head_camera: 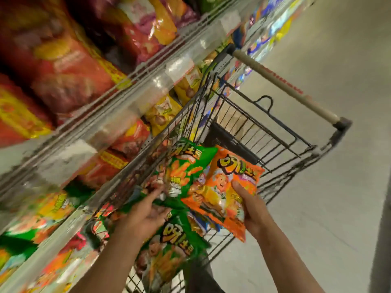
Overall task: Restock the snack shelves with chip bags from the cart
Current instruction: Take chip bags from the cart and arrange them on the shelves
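Observation:
A black wire cart [264,132] stands beside the snack shelves [118,106]. My left hand [146,214] grips a green chip bag [184,170] held over the cart's near end. My right hand [251,210] holds an orange chip bag [224,187] by its lower right side, next to the green one. A second green chip bag [169,248] lies below my left hand, in the cart. More bags show under the orange one.
Red and yellow snack bags [63,66] fill the upper shelf, and yellow bags [163,111] sit on the one below. The cart's beige handle [283,85] points away from me. Grey floor [328,176] lies to the right.

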### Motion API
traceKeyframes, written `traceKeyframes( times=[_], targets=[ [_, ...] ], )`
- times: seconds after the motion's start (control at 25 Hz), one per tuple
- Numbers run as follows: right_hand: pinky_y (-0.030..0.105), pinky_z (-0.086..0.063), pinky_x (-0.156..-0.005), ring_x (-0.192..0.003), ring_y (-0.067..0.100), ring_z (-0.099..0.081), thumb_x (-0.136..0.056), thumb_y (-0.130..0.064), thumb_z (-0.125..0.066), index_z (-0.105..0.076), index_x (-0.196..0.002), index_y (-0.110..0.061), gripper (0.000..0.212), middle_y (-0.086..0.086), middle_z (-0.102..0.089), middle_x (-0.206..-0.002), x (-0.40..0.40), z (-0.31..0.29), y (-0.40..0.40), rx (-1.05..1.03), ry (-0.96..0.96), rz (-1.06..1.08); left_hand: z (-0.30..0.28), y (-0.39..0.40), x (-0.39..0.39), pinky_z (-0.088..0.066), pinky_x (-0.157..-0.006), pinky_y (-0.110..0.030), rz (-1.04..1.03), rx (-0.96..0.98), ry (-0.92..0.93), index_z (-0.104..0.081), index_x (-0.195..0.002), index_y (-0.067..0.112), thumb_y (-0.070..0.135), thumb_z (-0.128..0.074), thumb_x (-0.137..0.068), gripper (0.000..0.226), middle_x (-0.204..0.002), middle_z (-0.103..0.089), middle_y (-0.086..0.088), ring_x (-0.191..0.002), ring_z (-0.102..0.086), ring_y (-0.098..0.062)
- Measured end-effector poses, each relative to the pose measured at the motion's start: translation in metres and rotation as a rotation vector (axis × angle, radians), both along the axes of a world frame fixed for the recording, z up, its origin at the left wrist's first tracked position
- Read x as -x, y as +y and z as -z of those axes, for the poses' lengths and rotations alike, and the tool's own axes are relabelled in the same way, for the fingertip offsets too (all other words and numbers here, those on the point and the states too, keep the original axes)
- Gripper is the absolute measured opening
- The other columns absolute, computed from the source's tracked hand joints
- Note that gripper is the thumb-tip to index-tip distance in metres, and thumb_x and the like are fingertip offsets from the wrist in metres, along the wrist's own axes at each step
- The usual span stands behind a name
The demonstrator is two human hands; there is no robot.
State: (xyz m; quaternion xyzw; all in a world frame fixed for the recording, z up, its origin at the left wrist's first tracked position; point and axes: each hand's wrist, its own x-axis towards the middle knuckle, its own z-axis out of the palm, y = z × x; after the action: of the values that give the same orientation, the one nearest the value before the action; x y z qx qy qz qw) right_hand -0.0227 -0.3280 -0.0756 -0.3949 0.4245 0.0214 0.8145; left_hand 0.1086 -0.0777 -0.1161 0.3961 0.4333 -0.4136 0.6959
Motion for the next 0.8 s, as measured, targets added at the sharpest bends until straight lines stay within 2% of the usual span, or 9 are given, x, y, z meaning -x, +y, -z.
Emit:
traceKeyframes(
  times=[0.04, 0.08, 0.2, 0.28, 0.4, 0.52, 0.68, 0.72, 0.8],
  targets=[
    [0.064, -0.053, -0.093, -0.109, 0.044, -0.069, -0.088, -0.023, -0.075, -0.061, -0.133, -0.013, 0.048, 0.021, -0.071, -0.123, 0.016, -0.016, 0.007, 0.104, -0.026, 0.004, -0.013, 0.009, 0.011, -0.050, -0.102, -0.042, 0.026, 0.034, -0.053, -0.070, -0.116, 0.007, 0.013, -0.077, -0.080, 0.037, -0.134, -0.057, -0.020, -0.126, -0.057, -0.030],
    [0.063, -0.055, -0.090, -0.106, 0.043, -0.071, -0.089, -0.020, -0.074, -0.061, -0.132, -0.012, 0.046, 0.021, -0.072, -0.120, 0.030, -0.031, 0.015, 0.200, -0.053, 0.001, -0.028, 0.019, 0.023, -0.048, -0.103, -0.044, 0.057, 0.076, -0.109, -0.072, -0.110, 0.005, 0.010, -0.076, -0.076, 0.035, -0.133, -0.059, -0.020, -0.124, -0.059, -0.029],
    [0.060, -0.057, -0.087, -0.104, 0.042, -0.072, -0.088, -0.018, -0.075, -0.065, -0.128, -0.016, 0.041, 0.019, -0.073, -0.119, 0.071, -0.081, 0.051, 0.398, -0.168, -0.025, -0.069, 0.059, 0.059, -0.048, -0.104, -0.051, 0.162, 0.160, -0.302, -0.069, -0.109, 0.000, 0.008, -0.075, -0.072, 0.038, -0.110, -0.074, -0.016, -0.093, -0.074, -0.027],
    [0.054, -0.061, -0.080, -0.101, 0.040, -0.074, -0.085, -0.018, -0.077, -0.068, -0.121, -0.020, 0.038, 0.017, -0.074, -0.116, 0.091, -0.109, 0.076, 0.469, -0.223, -0.022, -0.089, 0.085, 0.078, -0.046, -0.107, -0.056, 0.203, 0.149, -0.437, -0.068, -0.108, 0.003, 0.008, -0.077, -0.067, 0.042, -0.100, -0.074, -0.010, -0.088, -0.073, -0.024],
    [0.047, -0.062, -0.074, -0.100, 0.038, -0.074, -0.086, -0.017, -0.074, -0.069, -0.121, -0.020, 0.035, 0.016, -0.075, -0.115, 0.103, -0.143, 0.114, 0.483, -0.306, -0.041, -0.121, 0.126, 0.102, -0.060, -0.085, -0.052, 0.154, 0.252, -0.652, -0.076, -0.105, 0.013, 0.005, -0.078, -0.070, 0.036, -0.110, -0.076, -0.013, -0.097, -0.075, -0.029],
    [0.047, -0.062, -0.074, -0.101, 0.037, -0.074, -0.086, -0.016, -0.074, -0.066, -0.126, -0.020, 0.041, 0.014, -0.075, -0.117, 0.099, -0.170, 0.146, 0.507, -0.363, -0.095, -0.150, 0.165, 0.119, -0.061, -0.084, -0.052, 0.113, 0.228, -0.796, -0.076, -0.103, 0.012, 0.010, -0.077, -0.075, 0.029, -0.105, -0.076, -0.015, -0.094, -0.075, -0.033],
    [0.053, -0.061, -0.077, -0.099, 0.037, -0.075, -0.078, -0.021, -0.079, -0.065, -0.125, -0.024, 0.049, 0.011, -0.076, -0.114, 0.078, -0.199, 0.182, 0.519, -0.416, -0.182, -0.173, 0.216, 0.141, -0.062, -0.062, -0.040, -0.088, 0.257, -0.783, -0.074, -0.101, 0.005, -0.009, -0.066, -0.074, 0.032, -0.096, -0.077, -0.018, -0.079, -0.076, -0.030],
    [0.058, -0.059, -0.082, -0.100, 0.037, -0.074, -0.075, -0.024, -0.081, -0.065, -0.125, -0.023, 0.053, 0.011, -0.076, -0.114, 0.071, -0.205, 0.193, 0.535, -0.430, -0.214, -0.178, 0.231, 0.149, -0.061, -0.064, -0.039, -0.125, 0.253, -0.791, -0.071, -0.107, 0.001, -0.009, -0.068, -0.075, 0.034, -0.101, -0.076, -0.022, -0.081, -0.076, -0.031],
    [0.063, -0.056, -0.088, -0.100, 0.037, -0.074, -0.067, -0.032, -0.085, -0.064, -0.126, -0.022, 0.063, 0.013, -0.076, -0.113, 0.060, -0.214, 0.214, 0.566, -0.448, -0.267, -0.186, 0.257, 0.164, -0.057, -0.084, -0.046, -0.174, 0.212, -0.834, -0.066, -0.118, -0.004, -0.007, -0.072, -0.077, 0.041, -0.120, -0.067, -0.033, -0.100, -0.069, -0.037]
  ],
)
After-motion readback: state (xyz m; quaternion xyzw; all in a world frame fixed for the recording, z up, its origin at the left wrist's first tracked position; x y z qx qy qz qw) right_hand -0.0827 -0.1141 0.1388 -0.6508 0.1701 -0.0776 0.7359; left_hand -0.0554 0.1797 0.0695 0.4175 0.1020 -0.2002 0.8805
